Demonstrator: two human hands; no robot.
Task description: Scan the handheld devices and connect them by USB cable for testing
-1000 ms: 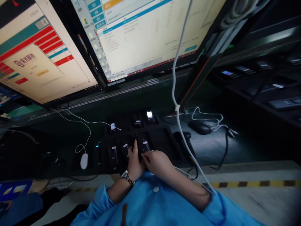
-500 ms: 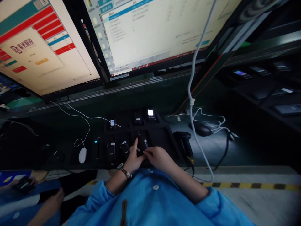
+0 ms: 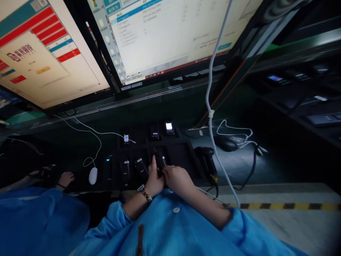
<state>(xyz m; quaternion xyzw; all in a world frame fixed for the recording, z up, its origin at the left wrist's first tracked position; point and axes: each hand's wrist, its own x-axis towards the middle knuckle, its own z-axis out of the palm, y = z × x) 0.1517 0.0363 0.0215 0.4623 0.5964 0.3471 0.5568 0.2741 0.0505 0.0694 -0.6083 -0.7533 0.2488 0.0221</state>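
Fingers of the left hand [image 3: 153, 182] curl around a dark handset [image 3: 159, 159] over the near side of the black tray [image 3: 183, 156]; those of the right hand [image 3: 178, 179] bunch together at its lower end, what they pinch too dark to tell. Left of the tray lies a white mouse [image 3: 93, 176]; right of it, a scanner [image 3: 210, 163]. Two monitors [image 3: 170, 39] stand beyond the tray.

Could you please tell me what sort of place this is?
Likely an electronics factory workstation, judging by the small dark devices in a black compartmented tray, the two monitors and the yellow-and-black floor stripe.
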